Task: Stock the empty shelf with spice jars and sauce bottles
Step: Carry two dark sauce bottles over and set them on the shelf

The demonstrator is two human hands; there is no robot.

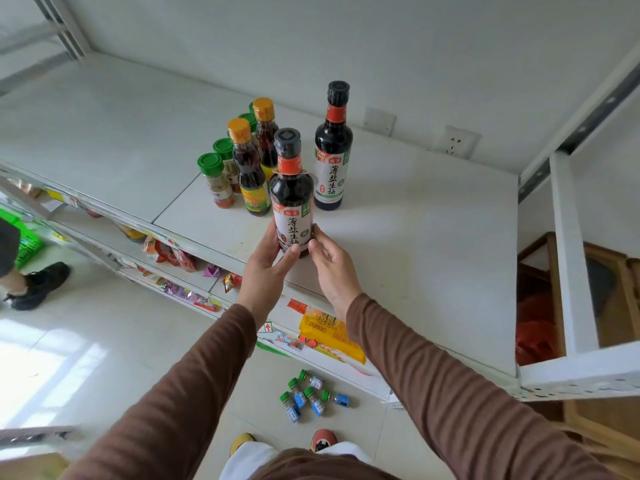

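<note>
Soy sauce bottle gripped low by left hand, right hand, over white shelf; tiled shop floor below.

Top shelf: held bottle near front edge, left hand at its 8 o'clock, right hand at its 4 o'clock. Second bottle upright on shelf at 1 o'clock, behind. Two smaller bottles at 10 o'clock, spice jars left of those. Loose jars on floor at 6 o'clock, before lower shelves.
</note>
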